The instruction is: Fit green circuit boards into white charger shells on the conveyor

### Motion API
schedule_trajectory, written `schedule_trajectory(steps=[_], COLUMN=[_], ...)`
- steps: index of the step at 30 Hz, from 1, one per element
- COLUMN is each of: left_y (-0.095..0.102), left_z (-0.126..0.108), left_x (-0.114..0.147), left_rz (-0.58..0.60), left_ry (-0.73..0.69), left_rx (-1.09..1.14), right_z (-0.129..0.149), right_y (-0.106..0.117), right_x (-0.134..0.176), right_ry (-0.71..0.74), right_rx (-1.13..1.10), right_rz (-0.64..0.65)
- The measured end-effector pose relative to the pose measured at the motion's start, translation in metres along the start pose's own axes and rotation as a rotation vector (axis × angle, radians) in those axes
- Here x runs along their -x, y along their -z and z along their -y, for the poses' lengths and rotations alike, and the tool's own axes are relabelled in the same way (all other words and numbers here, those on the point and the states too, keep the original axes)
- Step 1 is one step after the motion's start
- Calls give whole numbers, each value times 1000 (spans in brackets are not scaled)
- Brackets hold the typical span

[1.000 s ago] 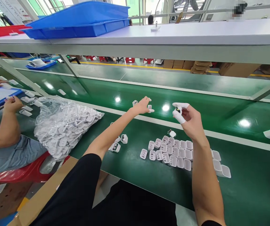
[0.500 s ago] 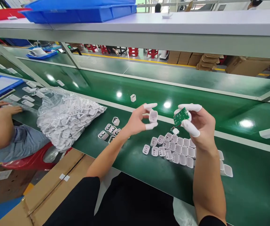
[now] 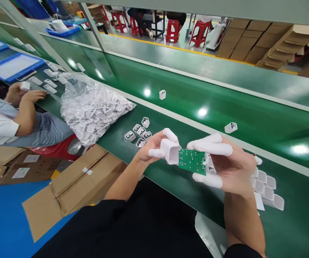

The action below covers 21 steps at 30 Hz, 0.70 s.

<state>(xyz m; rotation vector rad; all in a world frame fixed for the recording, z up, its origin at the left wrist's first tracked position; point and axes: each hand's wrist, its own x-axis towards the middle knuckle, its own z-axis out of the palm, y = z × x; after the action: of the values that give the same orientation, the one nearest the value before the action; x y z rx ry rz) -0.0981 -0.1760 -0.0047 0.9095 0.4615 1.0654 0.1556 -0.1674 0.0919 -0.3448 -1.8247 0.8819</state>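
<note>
My left hand [image 3: 155, 147], with white finger cots on thumb and finger, grips a white plastic charger housing [image 3: 171, 152], its open end facing right. Between the cot-covered fingers of my right hand [image 3: 224, 161] is a green circuit board [image 3: 192, 161], held flat side toward me. The board's left edge is right at the housing's mouth; whether it has entered cannot be made out. Behind my right hand and wrist, rows of open white housings [image 3: 268, 193] stand on the green bench, partly hidden. Left of my hands sits a group of housings with boards inside [image 3: 130, 135].
A clear bag of white plastic parts [image 3: 95, 111] lies on the bench to the left. Beyond it a co-worker's hands [image 3: 33, 95] hold a white piece. Cardboard boxes [image 3: 76, 179] stand on the floor below the bench edge. Blue trays [image 3: 15, 68] lie far left.
My two hands have come together, bringing the circuit board up to the housing's open end. The housing has turned its opening toward the board. The view has tilted down.
</note>
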Motion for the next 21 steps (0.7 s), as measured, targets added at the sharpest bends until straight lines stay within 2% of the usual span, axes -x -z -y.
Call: schedule_trajectory(steps=[12, 21], left_y=[-5, -6], left_z=[9, 10], left_x=[-5, -6], left_rz=[16, 21], left_ry=[-3, -2], left_rx=[4, 30], right_z=[4, 2], right_y=[-6, -6], right_x=[3, 3], right_ry=[50, 53], right_rx=[113, 131], right_rz=[52, 40])
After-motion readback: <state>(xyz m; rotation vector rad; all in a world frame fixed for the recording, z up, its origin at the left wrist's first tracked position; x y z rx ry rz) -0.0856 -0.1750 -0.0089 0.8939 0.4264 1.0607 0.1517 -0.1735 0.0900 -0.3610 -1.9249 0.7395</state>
